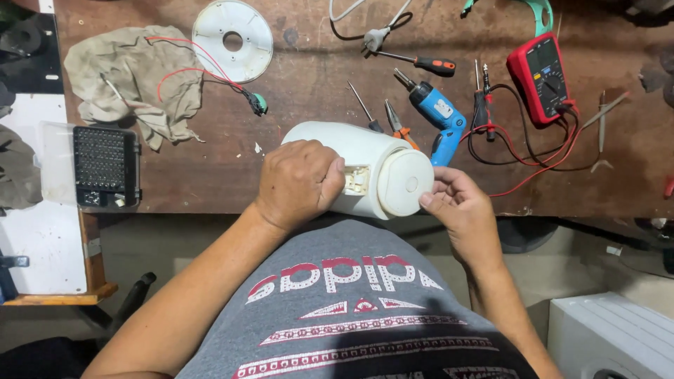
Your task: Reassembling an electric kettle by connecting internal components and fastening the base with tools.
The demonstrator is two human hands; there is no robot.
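A: Where's the part?

B: Cream-white cylindrical plastic housing (365, 168), lying on its side at the near edge of the brown wooden bench (210, 175), round end cap toward the person's right.

A: Hands?

B: Left hand (298, 184) is curled over the top of the barrel, fingers closed down on it, next to a small rectangular opening in the wall. Right hand (460, 207) has its fingertips on the rim of the end cap, thumb pressing the cap face. Not a full grip, more a pinch at the edge.

A: How does it handle?

B: My guess: light, hollow moulded shell, rigid. Smooth and round, so it would roll or slip if let go. Thin plastic around that opening probably cracks if squeezed. Best hold is around the barrel, as the left hand has it; the cap edge only for fine work.

A: What's around it?

B: Just behind it: blue cordless screwdriver (439, 112), orange-handled pliers (399, 125), a thin black-handled screwdriver (365, 109). Further right, red multimeter (539, 74) with red and black leads. Left side: crumpled beige rag (133, 81), white plastic disc (233, 41), black bit case (105, 165).
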